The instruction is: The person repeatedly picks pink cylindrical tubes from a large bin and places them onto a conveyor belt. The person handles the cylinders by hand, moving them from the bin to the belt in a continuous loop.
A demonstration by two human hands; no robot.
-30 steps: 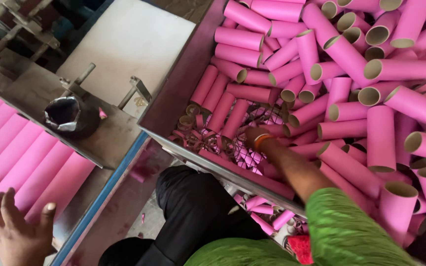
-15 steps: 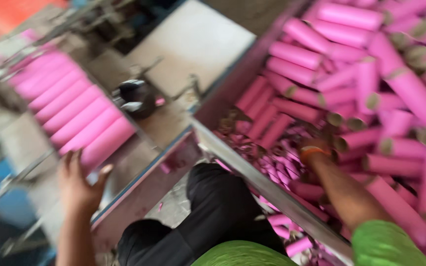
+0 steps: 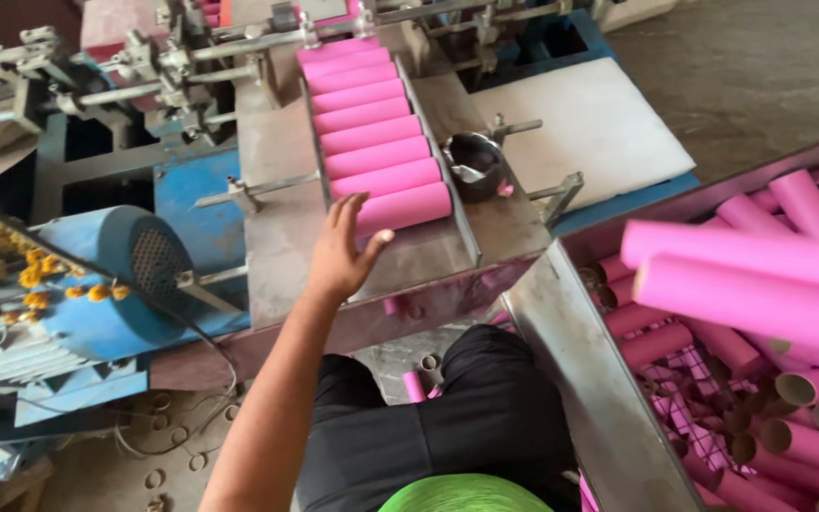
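I'm pressing my left hand point(image 3: 338, 256), fingers spread flat and gripping nothing, against the nearest pink tube point(image 3: 402, 208) in the feed tray point(image 3: 466, 237). Two more tubes point(image 3: 741, 275) are coming in right; that hand's out of frame. Should keep the row square.

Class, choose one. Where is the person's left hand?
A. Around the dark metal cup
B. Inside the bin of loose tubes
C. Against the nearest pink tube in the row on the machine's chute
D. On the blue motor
C: the left hand lies with its fingers against the nearest pink tube of the row on the chute.
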